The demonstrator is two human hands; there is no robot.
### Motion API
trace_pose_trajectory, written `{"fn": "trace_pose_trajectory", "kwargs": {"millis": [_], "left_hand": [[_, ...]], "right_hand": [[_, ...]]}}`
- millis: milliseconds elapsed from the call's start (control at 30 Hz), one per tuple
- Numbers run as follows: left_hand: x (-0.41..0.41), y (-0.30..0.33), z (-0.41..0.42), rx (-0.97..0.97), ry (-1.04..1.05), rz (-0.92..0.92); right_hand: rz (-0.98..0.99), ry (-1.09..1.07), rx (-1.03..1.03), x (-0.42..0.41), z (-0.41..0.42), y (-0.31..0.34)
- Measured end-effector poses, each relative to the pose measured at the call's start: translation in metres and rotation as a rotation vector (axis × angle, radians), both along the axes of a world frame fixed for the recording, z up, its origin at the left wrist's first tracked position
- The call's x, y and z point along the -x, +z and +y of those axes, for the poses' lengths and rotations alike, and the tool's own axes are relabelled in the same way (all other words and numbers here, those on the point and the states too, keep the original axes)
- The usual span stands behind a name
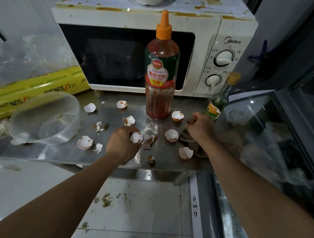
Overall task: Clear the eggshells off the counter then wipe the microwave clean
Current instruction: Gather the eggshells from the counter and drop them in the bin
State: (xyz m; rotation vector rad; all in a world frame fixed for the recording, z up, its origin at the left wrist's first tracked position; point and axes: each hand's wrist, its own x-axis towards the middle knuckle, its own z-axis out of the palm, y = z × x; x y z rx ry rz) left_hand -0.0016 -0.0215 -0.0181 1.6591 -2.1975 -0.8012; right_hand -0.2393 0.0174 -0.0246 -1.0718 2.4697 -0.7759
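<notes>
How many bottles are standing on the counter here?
2. The ketchup bottle stands in front of the microwave door. The small bottle stands at the counter's right edge below the dials, just behind the right hand.

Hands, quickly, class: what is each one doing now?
Left hand: closed, holding an eggshell.
Right hand: closed, pinching a brown shell piece.

A single head-worn wide-angle view looks forward and steeply down, close over the steel counter (118,155), microwave (235,27) at the far side.
</notes>
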Motion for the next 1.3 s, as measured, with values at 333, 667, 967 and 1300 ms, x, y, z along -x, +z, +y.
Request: {"fn": "trace_pose_trajectory", "kwargs": {"millis": [333, 667, 967, 1300], "left_hand": [[0.0, 0.003, 0.001, -0.003, 0.015, 0.021], [-0.009, 0.004, -0.002, -0.017, 0.022, 0.019], [-0.017, 0.0, -0.005, 0.0, -0.031, -0.055], [-0.023, -0.001, -0.001, -0.035, -0.047, -0.043]], "right_hand": [[0.205, 0.065, -0.042, 0.003, -0.007, -0.003], [0.099, -0.041, 0.215, -0.004, -0.02, 0.031], [0.127, 0.09, 0.124, -0.024, -0.016, 0.025], [0.175, 0.654, -0.109, -0.084, 0.001, 0.022]]}}
